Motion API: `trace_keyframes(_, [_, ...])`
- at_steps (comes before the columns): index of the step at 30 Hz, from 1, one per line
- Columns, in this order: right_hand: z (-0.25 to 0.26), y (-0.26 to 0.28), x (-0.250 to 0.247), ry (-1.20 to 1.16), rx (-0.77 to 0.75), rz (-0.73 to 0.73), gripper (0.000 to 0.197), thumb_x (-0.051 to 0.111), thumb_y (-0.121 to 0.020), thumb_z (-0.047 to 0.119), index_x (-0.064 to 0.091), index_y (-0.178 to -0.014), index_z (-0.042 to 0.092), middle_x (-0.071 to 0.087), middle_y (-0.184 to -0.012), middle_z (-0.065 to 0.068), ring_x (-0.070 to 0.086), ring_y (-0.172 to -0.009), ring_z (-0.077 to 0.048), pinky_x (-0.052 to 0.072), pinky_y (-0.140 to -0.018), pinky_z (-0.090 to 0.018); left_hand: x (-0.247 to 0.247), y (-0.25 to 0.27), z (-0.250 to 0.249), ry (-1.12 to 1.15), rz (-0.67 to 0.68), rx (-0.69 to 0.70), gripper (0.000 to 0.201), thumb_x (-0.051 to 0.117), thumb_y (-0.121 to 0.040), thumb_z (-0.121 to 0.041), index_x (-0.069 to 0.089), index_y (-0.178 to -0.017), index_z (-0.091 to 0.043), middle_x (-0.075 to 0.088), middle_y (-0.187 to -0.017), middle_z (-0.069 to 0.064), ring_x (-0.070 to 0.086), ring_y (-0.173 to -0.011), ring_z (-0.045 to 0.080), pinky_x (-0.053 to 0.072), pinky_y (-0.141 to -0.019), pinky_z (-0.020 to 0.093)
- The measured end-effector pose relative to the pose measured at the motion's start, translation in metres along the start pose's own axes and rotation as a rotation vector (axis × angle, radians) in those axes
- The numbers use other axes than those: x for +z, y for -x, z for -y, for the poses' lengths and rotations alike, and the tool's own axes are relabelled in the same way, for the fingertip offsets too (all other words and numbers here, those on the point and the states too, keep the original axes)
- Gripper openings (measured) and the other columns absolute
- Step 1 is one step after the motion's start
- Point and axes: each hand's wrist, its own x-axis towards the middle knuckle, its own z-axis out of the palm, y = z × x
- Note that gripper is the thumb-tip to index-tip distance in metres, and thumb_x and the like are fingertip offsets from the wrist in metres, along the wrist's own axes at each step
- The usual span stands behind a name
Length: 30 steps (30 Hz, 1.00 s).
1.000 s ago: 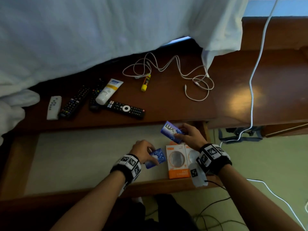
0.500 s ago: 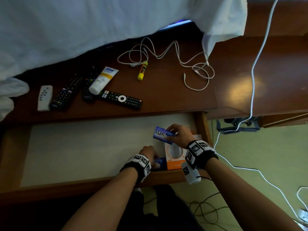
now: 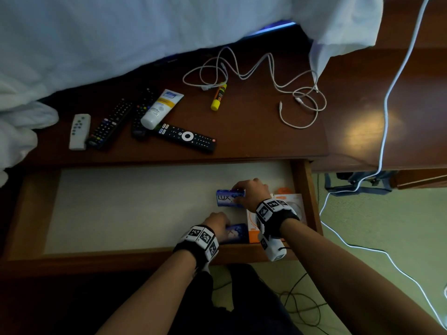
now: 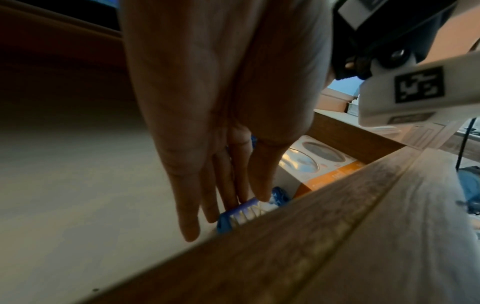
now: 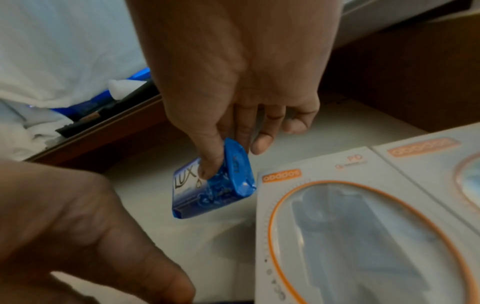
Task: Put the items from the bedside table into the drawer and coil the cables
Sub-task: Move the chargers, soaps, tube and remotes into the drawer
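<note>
The bedside table's drawer [image 3: 300, 189] is pulled out. My right hand [image 3: 251, 193] [image 5: 226, 162] pinches a blue Lux soap bar [image 3: 228, 198] [image 5: 213, 189] by one end, low over the pale drawer floor. My left hand [image 3: 217, 226] [image 4: 233, 197] holds a second blue soap bar [image 3: 235, 234] [image 4: 244, 211] between thumb and straight fingers against the drawer's front wall. Two orange-and-white charger boxes [image 3: 290, 201] [image 5: 350, 226] lie in the drawer's right corner, partly under my right wrist. A tangled white cable [image 3: 266, 85] lies on the tabletop [image 3: 242, 131].
On the tabletop lie three black remotes [image 3: 186, 136], a white remote [image 3: 79, 131], a lotion tube [image 3: 160, 108] and a yellow glue stick [image 3: 218, 96]. A white bedsheet [image 3: 121, 32] overhangs the back. Another white cable [image 3: 384, 117] hangs down at the right to the floor.
Both hands have gone down into the drawer. The right hand's soap moved down and left toward the drawer floor; the left hand's soap dropped to the drawer's front wall.
</note>
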Motion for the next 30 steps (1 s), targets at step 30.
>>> trace_keyframes(30, [0.008, 0.005, 0.032, 0.696, -0.191, 0.154, 0.036, 0.055, -0.087, 0.016, 0.064, -0.116, 0.037, 0.066, -0.117, 0.0, 0.039, -0.118, -0.03, 0.029, -0.093, -0.053, 0.012, 0.003, 0.024, 0.017, -0.011, -0.171, 0.037, 0.062, -0.084, -0.036, 0.064, -0.115, -0.015, 0.064, -0.119, 0.014, 0.063, -0.104, 0.036, 0.052, -0.092, 0.043])
